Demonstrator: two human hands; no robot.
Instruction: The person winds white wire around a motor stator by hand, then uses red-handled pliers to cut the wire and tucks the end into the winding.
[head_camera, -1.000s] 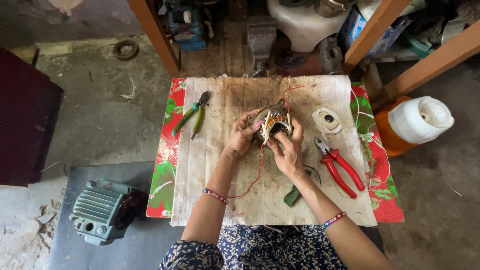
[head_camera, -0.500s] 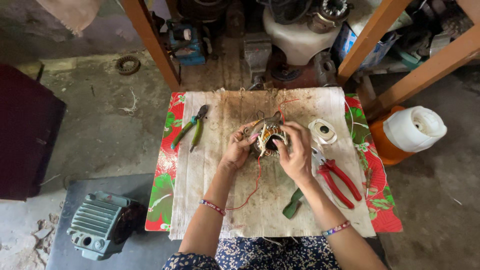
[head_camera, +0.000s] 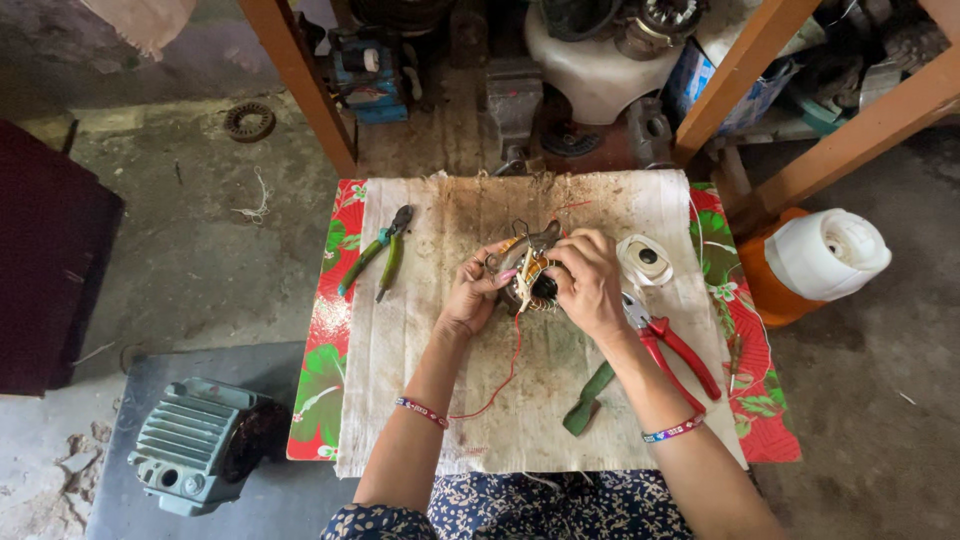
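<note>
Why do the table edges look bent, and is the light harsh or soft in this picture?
Head view: a wide lens bows straight lines, so the table flares toward the bottom. Light is soft daylight, with faint shadows and no glare. The left hand, right hand and wound coil are sharp; the green pliers and red pliers too.

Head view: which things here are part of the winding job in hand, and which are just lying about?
In hand:
- wound coil, gripped by left hand and right hand
- red wire trailing from it

Lying about:
- green pliers
- red pliers
- tape roll
- green strip
- grey motor housing on the floor
</note>
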